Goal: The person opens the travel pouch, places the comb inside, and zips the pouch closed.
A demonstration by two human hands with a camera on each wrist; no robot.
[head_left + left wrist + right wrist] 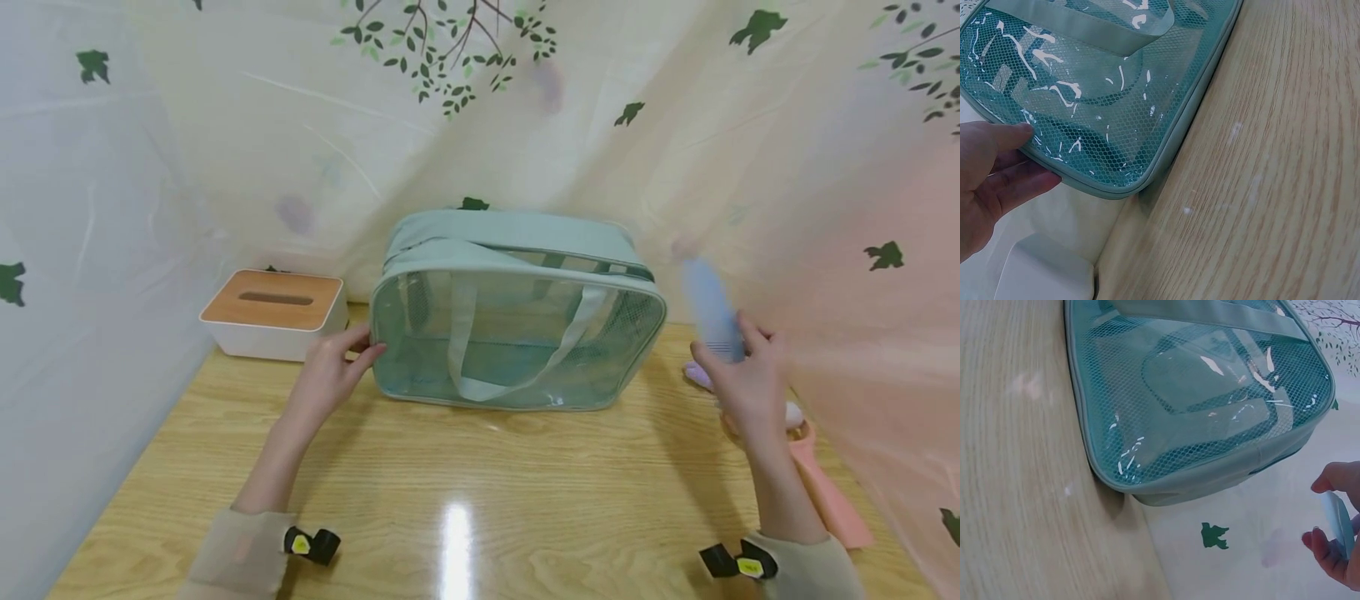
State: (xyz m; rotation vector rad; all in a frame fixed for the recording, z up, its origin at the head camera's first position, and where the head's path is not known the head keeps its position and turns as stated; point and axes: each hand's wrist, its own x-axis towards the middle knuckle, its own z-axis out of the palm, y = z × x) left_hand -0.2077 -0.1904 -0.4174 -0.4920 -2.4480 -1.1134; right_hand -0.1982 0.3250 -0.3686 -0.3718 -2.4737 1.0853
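Box [273,312] sits at the far left corner of the bench [555,492]. Left hand [330,367] pinches the left edge of the bag [517,333], which stands upright near the far edge's middle. Toward the far right corner, a purple item [697,375] lies; above, the right hand [750,379] grips a blurred blue object [711,304]. A pink item [832,496] lies along the right edge.

The pale green bag [517,325], clear-fronted, its handle drooping, stands upright between the hands, top partly open, side edge pinched by the left hand [332,367]. The slim blue object [711,300], blurred, tilts upward from the right hand's [750,379] grip.
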